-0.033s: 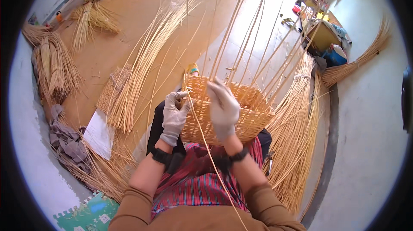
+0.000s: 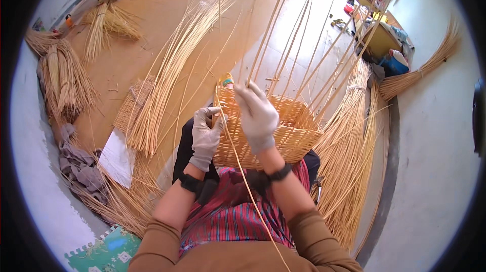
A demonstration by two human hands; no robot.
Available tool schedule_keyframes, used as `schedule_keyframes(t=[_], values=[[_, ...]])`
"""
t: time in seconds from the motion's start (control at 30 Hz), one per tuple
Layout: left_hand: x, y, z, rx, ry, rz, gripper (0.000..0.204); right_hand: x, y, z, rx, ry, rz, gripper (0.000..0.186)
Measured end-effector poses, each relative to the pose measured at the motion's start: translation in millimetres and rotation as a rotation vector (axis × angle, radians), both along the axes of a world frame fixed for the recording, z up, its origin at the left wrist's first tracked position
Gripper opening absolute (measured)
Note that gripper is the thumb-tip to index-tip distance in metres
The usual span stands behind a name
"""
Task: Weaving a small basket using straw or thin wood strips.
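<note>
A half-woven cane basket (image 2: pixel 298 143) rests on my lap, with long upright stakes (image 2: pixel 288 44) rising from its walls. My left hand (image 2: pixel 205 135), in a pale glove, is closed at the basket's left corner, thumb and fingers pinching a long weaving strand (image 2: pixel 243 176). That strand trails down across my lap to the lower edge. Above the near rim is my right hand (image 2: pixel 258 115), also gloved, with curled fingers around the foot of a thin upright stake; the fingertips are slightly blurred. It covers part of the basket's inside.
Loose cane bundles lie on the floor at left (image 2: pixel 66 79), ahead (image 2: pixel 172 74) and right (image 2: pixel 344 170). A woven panel (image 2: pixel 134 102) and a white sheet (image 2: pixel 117 158) lie at left, near a grey cloth (image 2: pixel 81 165). A cluttered cabinet (image 2: pixel 382 41) stands far right.
My right hand has moved slightly up and left, its fingers now curled at the stakes instead of extended. Some stakes there blur and have shifted. My left hand stays at the corner.
</note>
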State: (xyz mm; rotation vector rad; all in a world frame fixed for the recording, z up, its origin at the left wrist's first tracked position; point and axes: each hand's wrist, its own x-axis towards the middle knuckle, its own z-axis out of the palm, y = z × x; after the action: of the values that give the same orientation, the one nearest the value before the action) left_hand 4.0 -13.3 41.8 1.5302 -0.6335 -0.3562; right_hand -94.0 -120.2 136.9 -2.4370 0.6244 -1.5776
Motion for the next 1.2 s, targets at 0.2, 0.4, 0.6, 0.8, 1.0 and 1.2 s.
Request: schedule_keyframes(t=[0.2,0.4,0.6,0.8,1.0,1.2], values=[[-3,3,5,0.048,-0.027,0.120,0.031,-36,10,4,0.512,-0.026,0.141,0.055],[-34,19,19,0.005,-0.529,0.269,0.034,-105,12,-54,0.576,-0.070,0.087,0.032],[-77,-5,38,0.309,-0.950,-0.187,0.062,-100,-21,-20,0.050,0.287,-0.003,0.033],[-67,-5,37,0.257,-0.869,-0.290,0.068,-85,2,0,0.105,0.257,-0.146,0.036],[-15,30,23,-0.070,-0.553,0.106,0.054,-73,88,6,0.250,0.307,0.184,0.040],[17,18,1,-0.175,-0.132,-0.294,0.059,-24,114,1,0.303,0.196,0.259,0.030]])
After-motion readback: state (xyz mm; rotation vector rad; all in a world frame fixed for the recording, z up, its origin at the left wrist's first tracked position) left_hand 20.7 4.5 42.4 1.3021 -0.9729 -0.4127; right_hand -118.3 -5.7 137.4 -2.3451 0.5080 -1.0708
